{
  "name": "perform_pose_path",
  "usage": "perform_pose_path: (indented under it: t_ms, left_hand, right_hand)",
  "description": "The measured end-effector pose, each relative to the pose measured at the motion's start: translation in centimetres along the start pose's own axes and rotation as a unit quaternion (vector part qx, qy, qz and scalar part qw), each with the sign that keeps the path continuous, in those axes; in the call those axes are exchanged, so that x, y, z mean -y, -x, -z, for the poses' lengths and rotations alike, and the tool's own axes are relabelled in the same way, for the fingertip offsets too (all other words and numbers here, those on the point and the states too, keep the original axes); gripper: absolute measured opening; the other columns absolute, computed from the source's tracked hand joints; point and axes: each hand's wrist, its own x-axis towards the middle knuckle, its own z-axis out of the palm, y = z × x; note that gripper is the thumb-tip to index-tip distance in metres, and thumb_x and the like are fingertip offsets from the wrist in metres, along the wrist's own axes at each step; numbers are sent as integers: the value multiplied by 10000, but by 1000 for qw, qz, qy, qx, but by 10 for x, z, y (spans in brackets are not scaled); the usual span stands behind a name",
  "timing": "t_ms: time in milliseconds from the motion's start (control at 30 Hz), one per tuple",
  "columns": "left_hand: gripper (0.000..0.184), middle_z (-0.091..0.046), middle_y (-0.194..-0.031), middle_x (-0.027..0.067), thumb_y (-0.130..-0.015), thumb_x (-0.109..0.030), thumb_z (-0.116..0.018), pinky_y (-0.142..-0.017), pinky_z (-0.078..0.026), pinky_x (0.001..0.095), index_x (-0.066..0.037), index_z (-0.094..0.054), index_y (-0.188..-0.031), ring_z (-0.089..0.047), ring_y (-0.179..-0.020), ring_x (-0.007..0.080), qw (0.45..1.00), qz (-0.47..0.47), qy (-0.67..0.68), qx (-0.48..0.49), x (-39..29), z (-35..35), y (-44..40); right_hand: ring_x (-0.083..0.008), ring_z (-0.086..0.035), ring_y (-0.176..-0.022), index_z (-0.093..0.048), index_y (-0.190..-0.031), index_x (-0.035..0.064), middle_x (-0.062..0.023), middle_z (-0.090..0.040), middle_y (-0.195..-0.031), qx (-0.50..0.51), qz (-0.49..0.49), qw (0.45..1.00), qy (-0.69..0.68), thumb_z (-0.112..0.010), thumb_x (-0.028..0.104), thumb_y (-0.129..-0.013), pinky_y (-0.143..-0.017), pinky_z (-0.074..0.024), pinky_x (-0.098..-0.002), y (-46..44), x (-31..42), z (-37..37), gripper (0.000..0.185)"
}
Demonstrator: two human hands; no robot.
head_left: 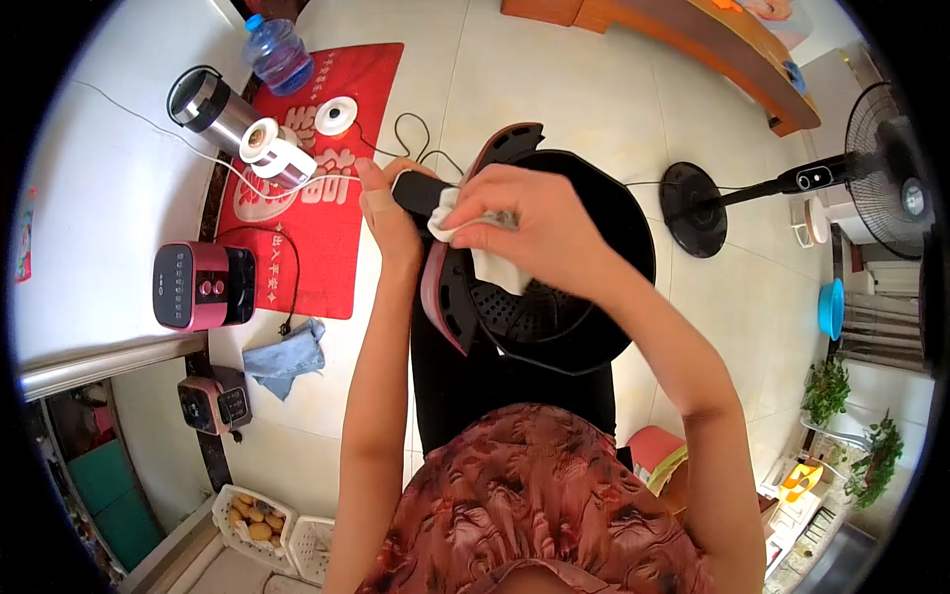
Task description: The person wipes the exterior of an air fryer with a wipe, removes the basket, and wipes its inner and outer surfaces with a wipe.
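In front of my body is a black air fryer basket (626,223) with a perforated tray (510,309) at its bottom and a reddish front panel (447,307). My left hand (392,230) is closed around its black handle (420,192), mostly behind it, thumb out to the side. A white cloth (503,271) is pinched in my right hand (539,213). It touches the inner end of the handle, and its loose end hangs over the basket's opening.
Left, by the wall, stand a pink-and-black air fryer body (183,287), a smaller appliance (213,404) and a blue rag (287,356). A kettle (213,104), white grinder (277,153) and water jug (279,57) are on or beside the red mat (332,257). A fan base (693,210) stands right.
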Motion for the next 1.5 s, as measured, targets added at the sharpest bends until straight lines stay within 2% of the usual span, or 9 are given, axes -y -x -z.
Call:
perform_pose_path:
  t_ms: [167,367,500,633,767,967,1067,1233,1500]
  left_hand:
    - [738,-569,-644,3,-1002,-613,-207,-601,-412,236,-62,-610,-723,-520,-594,121,1000,0,-2,-28,4,8,-9]
    - [838,-617,-653,32,-977,-669,-162,-626,-436,252,-44,-650,-708,-552,-618,138,999,-22,-25,-8,-4,21,-11]
    - [753,-659,-984,89,-985,-639,-271,-775,-516,272,9,-623,-1138,-634,-928,161,987,26,121,-104,-22,4,0]
    - [784,-656,-975,102,-980,-655,-237,-801,-513,279,-1,-597,-1220,-634,-946,180,991,-11,120,-51,3,21,-11]
    - [880,-673,-915,103,-959,-694,-164,-802,-496,257,24,-601,-1220,-634,-861,174,994,34,99,23,-8,16,-10]
    - [886,-660,-903,91,-952,-710,-166,-763,-496,247,16,-648,-1112,-620,-820,154,988,27,148,19,3,11,-19]
    - [899,-604,-658,12,-956,-706,-150,-591,-414,197,21,-673,-1035,-548,-610,105,999,15,31,16,1,14,-19]
    - [859,-608,-647,13,-976,-667,-165,-553,-412,202,18,-682,-958,-548,-576,104,999,1,42,-10,8,7,-25]
    - [849,-565,-600,-18,-978,-665,-185,-489,-352,189,12,-688,-876,-499,-526,73,999,-5,12,-30,5,1,-19]
  right_hand:
    - [-258,-639,-826,-708,-930,69,-98,-630,-943,-76,36,995,49,-710,190,-815,-741,-516,-334,-11,-16,-21,167]
    - [-210,-646,-877,-735,-894,120,-43,-645,-917,274,52,958,-59,-759,159,-759,-779,-523,-306,14,31,-9,143]
    - [-254,-634,-854,-690,-917,72,-84,-646,-937,-30,115,993,8,-719,96,-758,-772,-503,-297,-40,21,-14,163]
    - [-281,-619,-936,-662,-875,60,-99,-650,-947,56,194,979,12,-707,58,-748,-815,-497,-362,-54,-2,-41,135]
    - [-286,-618,-969,-663,-812,52,-96,-656,-933,192,49,977,78,-699,48,-719,-834,-497,-357,-56,6,6,99]
    - [-287,-609,-964,-656,-869,41,-103,-637,-972,47,242,967,62,-676,50,-779,-832,-508,-367,-41,-21,-23,92]
    - [-262,-627,-881,-656,-873,36,-94,-636,-962,91,51,987,119,-677,32,-772,-748,-523,-352,-32,-11,18,103]
    - [-213,-633,-871,-715,-1020,75,-59,-621,-1013,-75,87,990,86,-708,71,-796,-764,-501,-298,-5,-28,-8,224]
    - [-229,-629,-908,-715,-947,69,-48,-626,-966,114,59,990,-65,-729,34,-752,-777,-520,-313,57,12,-10,198]
